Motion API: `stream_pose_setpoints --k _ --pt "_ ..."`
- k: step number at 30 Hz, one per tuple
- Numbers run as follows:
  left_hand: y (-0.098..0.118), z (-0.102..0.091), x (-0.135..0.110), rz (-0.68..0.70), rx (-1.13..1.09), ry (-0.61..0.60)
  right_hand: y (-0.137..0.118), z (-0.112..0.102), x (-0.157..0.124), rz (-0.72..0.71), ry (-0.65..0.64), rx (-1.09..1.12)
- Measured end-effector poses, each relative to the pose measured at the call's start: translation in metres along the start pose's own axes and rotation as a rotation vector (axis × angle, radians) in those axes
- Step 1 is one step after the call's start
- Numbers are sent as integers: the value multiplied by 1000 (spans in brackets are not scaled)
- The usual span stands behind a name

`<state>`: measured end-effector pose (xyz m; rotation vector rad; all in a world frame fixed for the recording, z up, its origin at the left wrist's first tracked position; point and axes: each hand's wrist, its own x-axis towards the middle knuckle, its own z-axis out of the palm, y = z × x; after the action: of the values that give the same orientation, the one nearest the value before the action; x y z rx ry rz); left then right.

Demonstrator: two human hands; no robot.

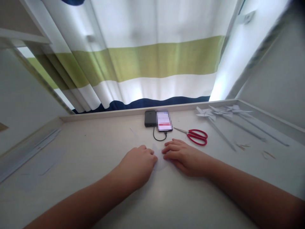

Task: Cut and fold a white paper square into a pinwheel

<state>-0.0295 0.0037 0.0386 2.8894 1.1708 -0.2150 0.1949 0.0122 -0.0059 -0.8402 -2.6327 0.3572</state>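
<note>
A white sheet of paper [159,163] is held down on the tabletop [95,136] between the left hand [138,163], its fingers curled, any pinch impossible to tell, and the right hand [183,157], its fingers spread. The back rim [107,114] is set well beyond; scissors [188,132] are laid nearer. The phone's [163,121] pixelated screen cannot be read.

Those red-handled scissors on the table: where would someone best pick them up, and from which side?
Probably by the red handle loops, from the right: the scissors lie flat, handles rightward, with pointed blades aimed left toward the phone.
</note>
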Motion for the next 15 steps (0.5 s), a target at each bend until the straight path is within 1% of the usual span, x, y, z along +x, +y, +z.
stream_pose_setpoints --k 4,8,15 --pt "-2 -4 4 -5 -9 -5 1 1 1 -22 10 -8" --pt "-3 -4 4 28 -36 1 3 3 -1 -26 26 -9" --pt "-4 0 7 20 -54 -68 10 5 -3 -4 49 41"
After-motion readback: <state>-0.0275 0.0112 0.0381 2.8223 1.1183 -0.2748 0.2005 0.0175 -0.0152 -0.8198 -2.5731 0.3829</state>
